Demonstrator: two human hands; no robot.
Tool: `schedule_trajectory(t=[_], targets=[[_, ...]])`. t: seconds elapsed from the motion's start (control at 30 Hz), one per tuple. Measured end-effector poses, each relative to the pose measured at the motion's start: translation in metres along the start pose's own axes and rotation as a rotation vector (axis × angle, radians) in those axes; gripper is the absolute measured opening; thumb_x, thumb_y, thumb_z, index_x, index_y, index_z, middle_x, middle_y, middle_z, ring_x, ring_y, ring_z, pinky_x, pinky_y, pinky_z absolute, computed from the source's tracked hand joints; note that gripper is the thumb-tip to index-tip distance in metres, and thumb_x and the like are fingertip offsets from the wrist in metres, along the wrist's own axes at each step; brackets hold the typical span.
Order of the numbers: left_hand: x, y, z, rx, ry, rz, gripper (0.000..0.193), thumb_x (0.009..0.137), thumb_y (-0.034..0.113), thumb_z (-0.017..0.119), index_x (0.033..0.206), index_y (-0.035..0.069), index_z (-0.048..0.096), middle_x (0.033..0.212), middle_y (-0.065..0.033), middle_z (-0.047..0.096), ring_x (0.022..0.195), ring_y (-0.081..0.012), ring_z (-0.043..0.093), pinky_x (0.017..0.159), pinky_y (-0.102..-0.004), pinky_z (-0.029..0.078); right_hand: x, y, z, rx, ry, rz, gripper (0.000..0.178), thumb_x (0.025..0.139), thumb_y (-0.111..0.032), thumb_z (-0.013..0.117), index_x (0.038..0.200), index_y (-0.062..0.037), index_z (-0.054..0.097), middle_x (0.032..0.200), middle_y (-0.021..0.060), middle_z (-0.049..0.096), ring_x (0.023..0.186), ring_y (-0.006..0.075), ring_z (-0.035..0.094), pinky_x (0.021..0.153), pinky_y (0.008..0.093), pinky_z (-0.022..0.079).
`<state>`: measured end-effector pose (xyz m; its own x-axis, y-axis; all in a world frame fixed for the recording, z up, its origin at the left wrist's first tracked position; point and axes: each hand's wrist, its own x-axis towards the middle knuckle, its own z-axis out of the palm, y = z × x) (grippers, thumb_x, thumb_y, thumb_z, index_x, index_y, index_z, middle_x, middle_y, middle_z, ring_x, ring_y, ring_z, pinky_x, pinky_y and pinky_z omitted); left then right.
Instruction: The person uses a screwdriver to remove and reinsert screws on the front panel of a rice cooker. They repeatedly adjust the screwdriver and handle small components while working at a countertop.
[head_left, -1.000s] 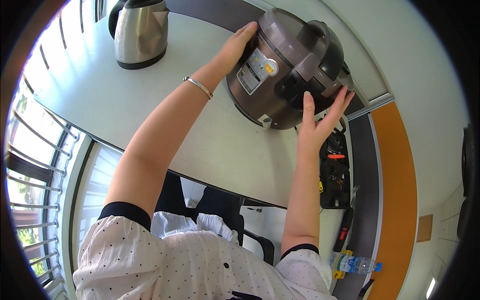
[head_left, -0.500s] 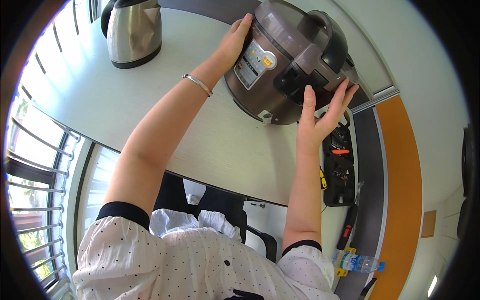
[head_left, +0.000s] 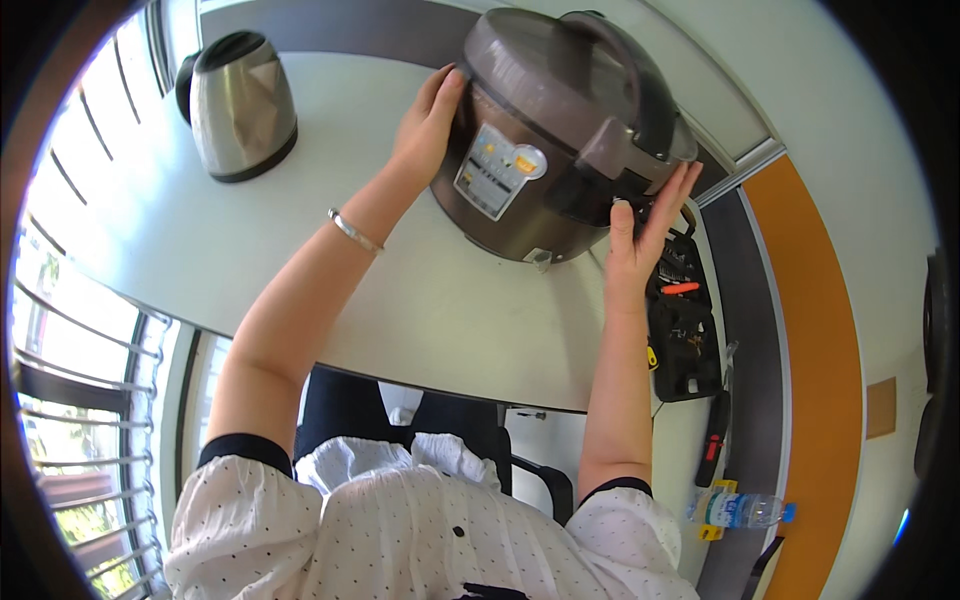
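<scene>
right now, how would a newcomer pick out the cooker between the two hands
Start at the pale table and look toward its far side, where the left hand and right hand flank the brown cooker. It is broad and rounded, with an arched black handle on top and a pale label, unlike the slimmer silver kettle to its left.

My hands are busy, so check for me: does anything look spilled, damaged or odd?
One small thing: a pale patch low on the brown cooker stands out against its dark body, perhaps tape or a tag. I see no spill or damage.
</scene>
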<state>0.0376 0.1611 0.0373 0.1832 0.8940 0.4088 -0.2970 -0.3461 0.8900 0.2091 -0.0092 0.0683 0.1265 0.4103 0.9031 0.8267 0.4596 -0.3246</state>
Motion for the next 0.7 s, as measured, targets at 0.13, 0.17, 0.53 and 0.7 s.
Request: schedule_trajectory(t=[0.13, 0.17, 0.53, 0.7], targets=[[-0.014, 0.016, 0.009, -0.118, -0.064, 0.033, 0.065, 0.092, 0.048, 0.039, 0.136, 0.001, 0.032, 0.133, -0.0128, 0.041, 0.124, -0.0199, 0.036, 0.102, -0.0285, 0.027, 0.000, 0.007, -0.003, -0.041, 0.016, -0.024, 0.072, 0.086, -0.043, 0.053, 0.140, -0.0036, 0.025, 0.147, 0.0220, 0.005, 0.136, 0.0363, 0.010, 0.108, 0.0428, 0.013], [-0.018, 0.020, 0.010, -0.158, -0.102, 0.029, 0.064, 0.093, 0.045, 0.038, 0.137, -0.001, 0.027, 0.137, -0.0137, 0.036, 0.127, -0.0210, 0.033, 0.104, -0.0287, 0.025, -0.001, 0.011, -0.003, -0.047, 0.021, -0.043, 0.070, 0.087, -0.041, 0.053, 0.139, -0.0039, 0.026, 0.147, 0.0222, 0.006, 0.136, 0.0368, 0.011, 0.108, 0.0432, 0.013], [-0.088, 0.035, -0.006, 0.414, 0.031, 0.262, 0.039, 0.095, 0.026, 0.043, 0.122, -0.003, 0.047, 0.131, -0.0109, 0.044, 0.115, -0.0160, 0.043, 0.096, -0.0287, 0.034, -0.018, 0.002, -0.004, -0.055, 0.114, 0.014, 0.062, 0.084, -0.028, 0.061, 0.133, 0.0002, 0.036, 0.142, 0.0254, 0.021, 0.128, 0.0393, 0.029, 0.104, 0.0404, 0.025], [-0.119, 0.002, -0.040, 0.247, -0.047, 0.031, 0.034, 0.094, 0.024, 0.042, 0.101, -0.004, 0.060, 0.100, -0.0112, 0.061, 0.095, -0.0177, 0.055, 0.085, -0.0291, 0.041, -0.051, -0.039, -0.001, -0.180, 0.189, -0.081, 0.029, 0.077, -0.012, 0.061, 0.104, -0.0014, 0.060, 0.115, 0.0152, 0.055, 0.103, 0.0291, 0.052, 0.085, 0.0362, 0.040]])
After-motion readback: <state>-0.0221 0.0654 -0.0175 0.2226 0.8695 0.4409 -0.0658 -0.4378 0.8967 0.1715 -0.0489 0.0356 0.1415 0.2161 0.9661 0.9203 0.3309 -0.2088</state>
